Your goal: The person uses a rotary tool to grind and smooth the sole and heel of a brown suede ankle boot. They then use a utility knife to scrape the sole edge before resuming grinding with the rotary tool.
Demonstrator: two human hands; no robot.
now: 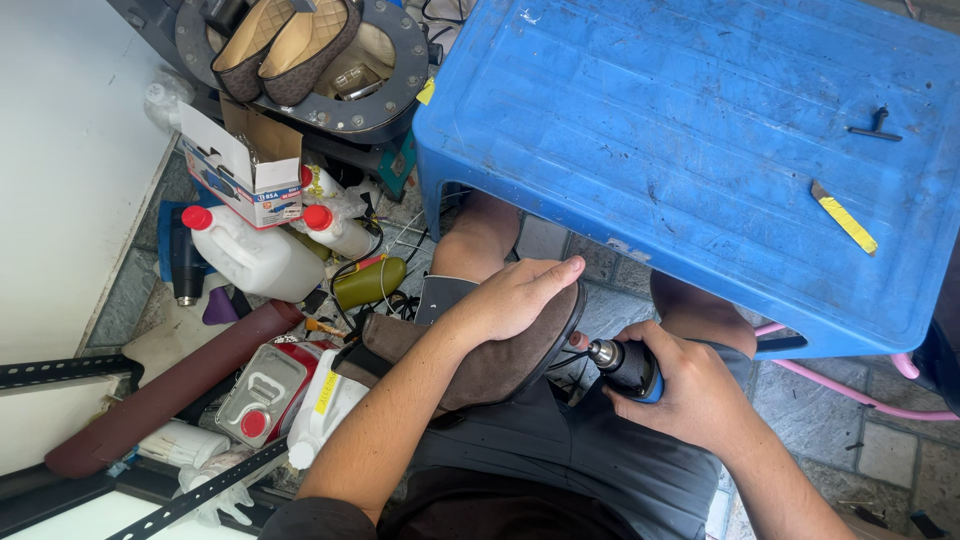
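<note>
My left hand (515, 298) grips a brown suede shoe (490, 365) that rests on my lap, fingers spread over its upper near the toe. My right hand (690, 390) is closed around a small rotary tool (625, 365) with a black and blue body. The tool's tip points left and touches the edge of the shoe's sole. Both hands are just below the front edge of a blue plastic table (700, 150).
On the blue table lie a yellow-handled knife (845, 218) and a small black T-shaped key (875, 127). At left sit white bottles with red caps (250, 255), a cardboard box (245, 165), a metal can (262, 392), a brown roll (160, 395). A pair of flat shoes (285, 40) rests on a machine above.
</note>
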